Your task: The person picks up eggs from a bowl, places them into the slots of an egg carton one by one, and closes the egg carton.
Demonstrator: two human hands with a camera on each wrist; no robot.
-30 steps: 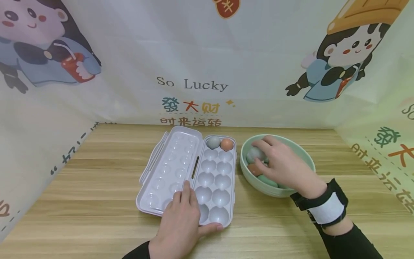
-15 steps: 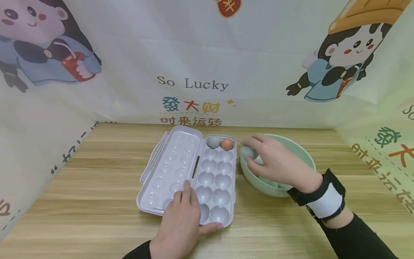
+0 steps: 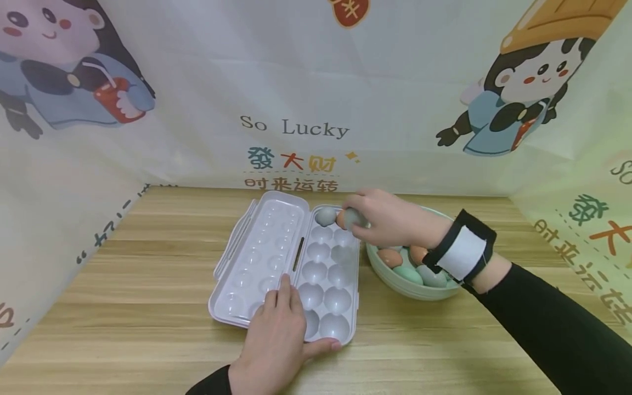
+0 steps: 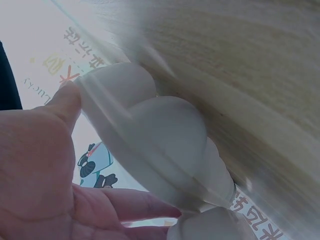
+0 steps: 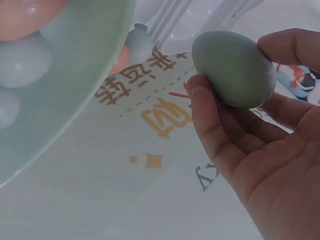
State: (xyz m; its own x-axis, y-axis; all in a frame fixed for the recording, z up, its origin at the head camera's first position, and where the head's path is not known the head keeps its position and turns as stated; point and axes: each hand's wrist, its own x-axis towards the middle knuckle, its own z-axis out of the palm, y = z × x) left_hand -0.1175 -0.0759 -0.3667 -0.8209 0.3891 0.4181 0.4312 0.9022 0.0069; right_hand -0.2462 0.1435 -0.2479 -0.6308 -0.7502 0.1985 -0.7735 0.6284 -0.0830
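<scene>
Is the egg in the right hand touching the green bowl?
Apart. In the right wrist view, the right hand pinches the egg, and the printed backdrop shows between that egg and the green bowl.

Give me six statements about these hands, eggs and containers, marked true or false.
The right hand holds a grey-green egg. True.
The green bowl stands right of the egg carton. True.
Both hands hold eggs. False: the left hand rests on the carton.
The carton is closed. False: its lid lies open.
A grey egg and an orange egg sit in the carton. True.
The bowl holds only orange eggs. False: a green egg lies there too.
</scene>
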